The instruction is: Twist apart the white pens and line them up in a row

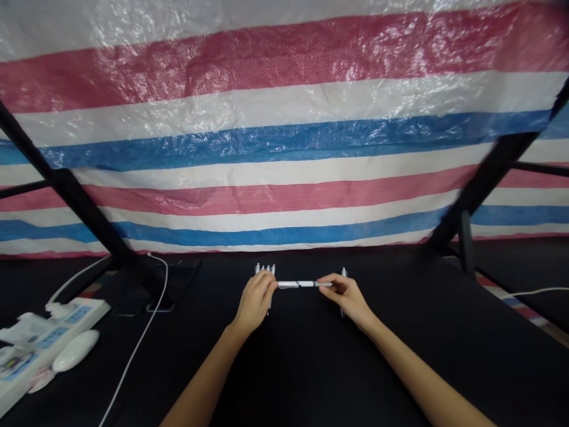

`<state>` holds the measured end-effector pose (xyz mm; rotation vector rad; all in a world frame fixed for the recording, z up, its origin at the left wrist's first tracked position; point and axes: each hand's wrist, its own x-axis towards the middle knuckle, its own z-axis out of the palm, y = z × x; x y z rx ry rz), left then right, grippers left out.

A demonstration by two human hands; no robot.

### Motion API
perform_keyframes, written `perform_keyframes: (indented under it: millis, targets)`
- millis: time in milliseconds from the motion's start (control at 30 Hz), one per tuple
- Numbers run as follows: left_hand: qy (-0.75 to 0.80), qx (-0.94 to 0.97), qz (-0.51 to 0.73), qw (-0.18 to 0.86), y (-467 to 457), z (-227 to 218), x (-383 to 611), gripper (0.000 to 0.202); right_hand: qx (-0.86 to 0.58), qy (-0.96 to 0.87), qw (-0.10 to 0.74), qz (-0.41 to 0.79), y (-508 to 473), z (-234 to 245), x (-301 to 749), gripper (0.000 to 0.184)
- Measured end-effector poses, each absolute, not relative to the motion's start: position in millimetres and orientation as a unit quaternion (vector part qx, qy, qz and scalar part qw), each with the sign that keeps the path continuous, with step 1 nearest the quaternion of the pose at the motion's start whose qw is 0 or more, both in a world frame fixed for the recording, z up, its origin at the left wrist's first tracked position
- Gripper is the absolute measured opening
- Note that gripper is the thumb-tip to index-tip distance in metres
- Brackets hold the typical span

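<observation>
Between my two hands a white pen [306, 284] with dark bands is held level, just over the black table. My left hand [256, 299] pinches its left end, and my right hand [347, 296] pinches the right end between thumb and fingers. Behind my left hand, several white pens [265, 268] stand out side by side, their lower parts mostly covered by the hand. One more pen [344, 273] lies under my right hand, with only its ends showing.
At the left lie a white power strip [80, 314] with plugs, a white computer mouse [76, 350] and a white cable [144, 338] running across the black table [320, 373]. Black frame legs [89, 207] rise at both sides. A striped plastic sheet [284, 142] hangs behind.
</observation>
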<state>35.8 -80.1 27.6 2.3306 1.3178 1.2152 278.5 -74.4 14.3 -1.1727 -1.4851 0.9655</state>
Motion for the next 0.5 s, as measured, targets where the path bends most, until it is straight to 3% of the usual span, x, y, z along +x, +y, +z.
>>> perform_keyframes:
  millis: [500]
  targets:
    - [0.447,0.805,0.385,0.057,-82.0,28.9,34.9,0.019,-0.481,-0.589,0.509,0.404,-74.2,15.1,280.3,0.030]
